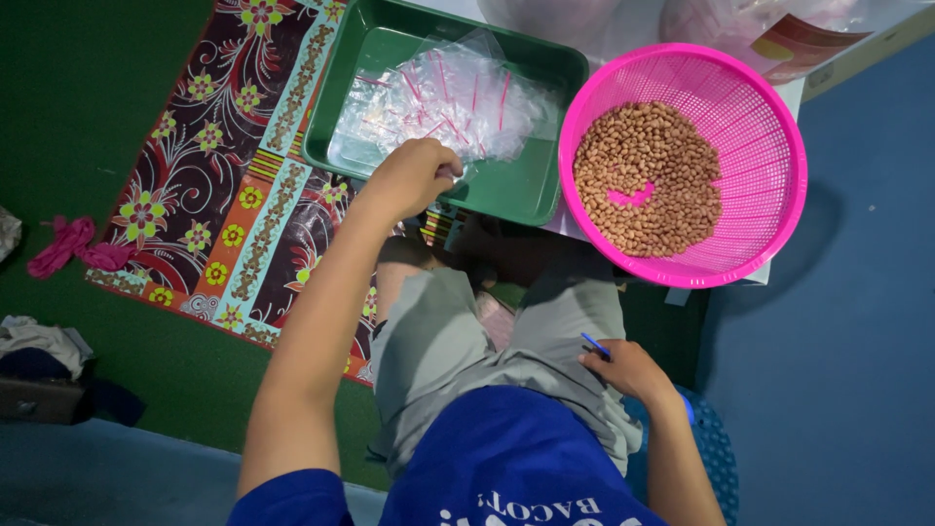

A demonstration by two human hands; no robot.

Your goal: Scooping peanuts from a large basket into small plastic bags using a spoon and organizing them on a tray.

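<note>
Fingers of the left hand [414, 177] pinch 1 clear zip bag from the pile of bags [443, 97] in the green tray [531, 185]. Right hand [628, 368] rests on the thigh (closed around a blue pen [595, 344]). Pink basket [769, 156] of peanuts [643, 175] sits just beside the tray.

A home floor: patterned floral mat [234, 185], scattered clothes [44, 341], green carpet [68, 117].

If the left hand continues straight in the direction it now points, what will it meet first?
Most likely the pile of clear plastic bags in the green tray; the left hand already reaches over the tray's near rim, though its height is unclear.
</note>
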